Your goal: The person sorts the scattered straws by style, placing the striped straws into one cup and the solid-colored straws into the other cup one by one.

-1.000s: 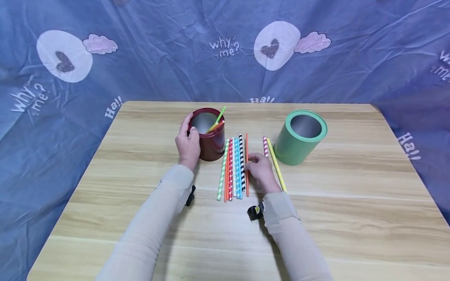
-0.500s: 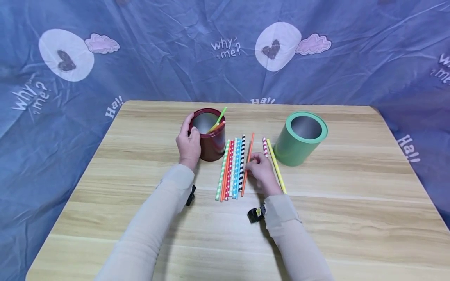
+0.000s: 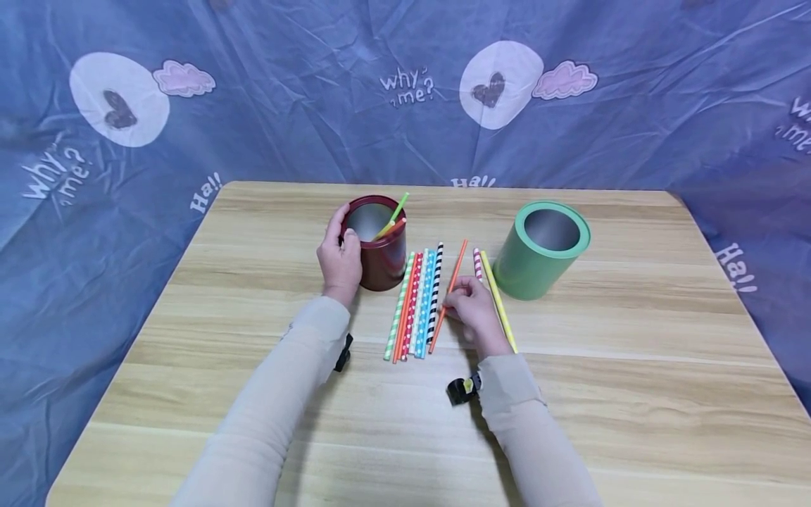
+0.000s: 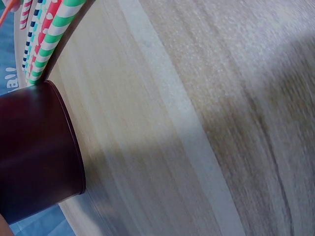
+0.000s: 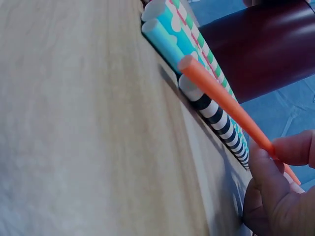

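I log right grip (image 3: 474, 310) pinched closed on orange straw (image 3: 459, 262), long axis slanting toward table (image 3: 633, 352) far edge, left grip (image 3: 340, 266) curled round maroon can (image 3: 384, 266).

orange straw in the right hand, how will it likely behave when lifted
The orange straw looks thin, so probably light. It seems fairly stiff, running straight as the right hand pinches it. Its round end suggests it could roll if released.

**One wide grasp, one fine pinch**

The pale-sleeved left arm (image 3: 260, 408) extends from near left toward far centre, the bare left hand (image 3: 340, 264) curved, thumb (image 3: 350, 243) and fingers (image 3: 336, 222) apart. The pale-sleeved right arm (image 3: 538, 436) slants leftward from near right, the bare right hand (image 3: 472, 306) pinching with its fingertips (image 5: 266, 172).
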Motion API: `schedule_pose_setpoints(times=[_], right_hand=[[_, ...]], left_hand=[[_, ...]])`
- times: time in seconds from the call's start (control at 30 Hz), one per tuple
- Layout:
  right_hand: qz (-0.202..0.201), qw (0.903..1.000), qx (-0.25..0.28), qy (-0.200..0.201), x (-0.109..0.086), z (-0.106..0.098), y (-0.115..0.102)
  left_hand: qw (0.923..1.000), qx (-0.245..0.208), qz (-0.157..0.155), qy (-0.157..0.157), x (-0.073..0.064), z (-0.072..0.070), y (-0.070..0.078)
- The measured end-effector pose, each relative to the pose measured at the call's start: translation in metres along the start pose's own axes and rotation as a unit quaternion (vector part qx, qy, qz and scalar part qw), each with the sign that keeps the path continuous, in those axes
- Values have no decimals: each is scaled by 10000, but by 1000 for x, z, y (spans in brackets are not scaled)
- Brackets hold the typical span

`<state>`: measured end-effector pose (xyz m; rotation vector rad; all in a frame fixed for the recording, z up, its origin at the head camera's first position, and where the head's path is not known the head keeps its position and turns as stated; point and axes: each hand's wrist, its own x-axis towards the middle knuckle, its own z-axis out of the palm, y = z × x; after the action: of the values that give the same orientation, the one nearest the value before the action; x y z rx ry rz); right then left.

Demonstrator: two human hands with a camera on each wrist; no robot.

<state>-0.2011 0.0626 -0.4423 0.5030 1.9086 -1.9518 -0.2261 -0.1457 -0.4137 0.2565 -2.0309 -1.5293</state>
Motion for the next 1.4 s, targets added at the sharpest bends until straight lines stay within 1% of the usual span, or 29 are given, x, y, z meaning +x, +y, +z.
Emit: schedule_pose_setpoints(times=[0.33,0.6,0.77,0.87,1.17,1.4], right_hand=[[-168,9994,278,-120,-6,2,-6],[-622,9976,301,-96,-11,4,-12],[-955,9944,441,-96,-16,6,-18],[-1061,9930,508,-129,-19,7,-22],[-1350,9886,646,-142,-26,10,-38],[-1389,9874,719,-247,-28,13,-45]], left_hand=[[10000,-32,-12,21,0,0,0],[10000,16,-26,18,-1,0,1],[10000,-1,4,31,0,0,0],[10000,-4,23,40,0,0,-1],[10000,-2,10,53,0,0,-1],[10000,13,3,32,0,0,-1]])
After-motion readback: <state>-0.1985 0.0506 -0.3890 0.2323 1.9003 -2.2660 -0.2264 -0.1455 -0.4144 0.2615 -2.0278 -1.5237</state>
